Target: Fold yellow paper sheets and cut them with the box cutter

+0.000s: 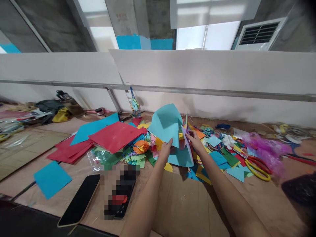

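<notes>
My left hand (167, 147) is closed on the lower edge of a light blue sheet of paper (166, 121), which stands up and bends over at the top. Across from it, my right hand (195, 140) pinches a purple sheet of paper (187, 141) by its edge. Another light blue sheet (180, 158) hangs low between the two hands. Beneath and behind them spreads a heap of coloured paper scraps (218, 159). An orange ball of yarn (141, 146) lies left of my left hand.
Red sheets (116, 135) and a blue square (52, 179) lie left. Two phones, one black (80, 199) and one partly pixelated (123, 194), rest near the front edge. Red-and-yellow-handled scissors (258, 168) and pink plastic (266, 149) lie right. A cardboard sheet (182, 204) is beneath my forearms.
</notes>
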A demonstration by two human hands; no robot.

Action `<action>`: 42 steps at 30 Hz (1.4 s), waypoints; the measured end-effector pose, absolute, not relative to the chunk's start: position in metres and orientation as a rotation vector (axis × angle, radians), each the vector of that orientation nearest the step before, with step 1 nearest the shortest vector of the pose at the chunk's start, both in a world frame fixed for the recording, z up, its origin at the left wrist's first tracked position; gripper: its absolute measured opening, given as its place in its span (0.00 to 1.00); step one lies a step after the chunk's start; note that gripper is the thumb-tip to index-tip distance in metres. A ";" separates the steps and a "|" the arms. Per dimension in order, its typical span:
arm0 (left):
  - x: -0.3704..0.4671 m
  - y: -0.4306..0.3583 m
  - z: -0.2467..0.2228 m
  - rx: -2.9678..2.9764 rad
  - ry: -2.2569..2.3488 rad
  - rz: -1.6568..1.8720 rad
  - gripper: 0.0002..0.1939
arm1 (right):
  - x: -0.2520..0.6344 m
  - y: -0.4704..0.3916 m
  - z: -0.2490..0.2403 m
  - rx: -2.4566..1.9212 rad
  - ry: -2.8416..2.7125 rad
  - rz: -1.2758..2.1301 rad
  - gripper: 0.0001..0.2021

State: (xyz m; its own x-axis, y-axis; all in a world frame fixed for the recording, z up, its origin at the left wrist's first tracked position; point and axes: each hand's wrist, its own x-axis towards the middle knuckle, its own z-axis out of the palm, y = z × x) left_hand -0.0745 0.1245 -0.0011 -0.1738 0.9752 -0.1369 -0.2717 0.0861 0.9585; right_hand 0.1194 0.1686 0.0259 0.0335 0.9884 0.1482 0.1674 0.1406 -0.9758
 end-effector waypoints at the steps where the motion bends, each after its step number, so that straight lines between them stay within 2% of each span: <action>1: -0.071 0.123 0.001 0.846 1.202 1.362 0.24 | 0.115 0.167 0.025 -1.220 -1.363 0.991 0.26; 4: -0.062 0.117 0.012 0.894 1.180 1.330 0.22 | 0.106 0.162 0.023 -1.178 -1.375 1.006 0.33; 9: -0.056 0.107 0.033 0.990 1.051 1.298 0.21 | 0.104 0.159 0.021 -1.157 -1.376 1.015 0.36; 15: -0.057 0.107 0.030 0.958 0.992 1.270 0.26 | 0.103 0.162 0.014 -1.166 -1.368 1.029 0.39; 24: -0.056 0.115 0.016 0.856 1.005 1.269 0.31 | 0.104 0.168 0.010 -1.152 -1.349 1.066 0.38; 42: -0.055 0.116 0.012 0.834 1.085 1.343 0.28 | 0.104 0.162 0.021 -1.109 -1.337 1.124 0.36</action>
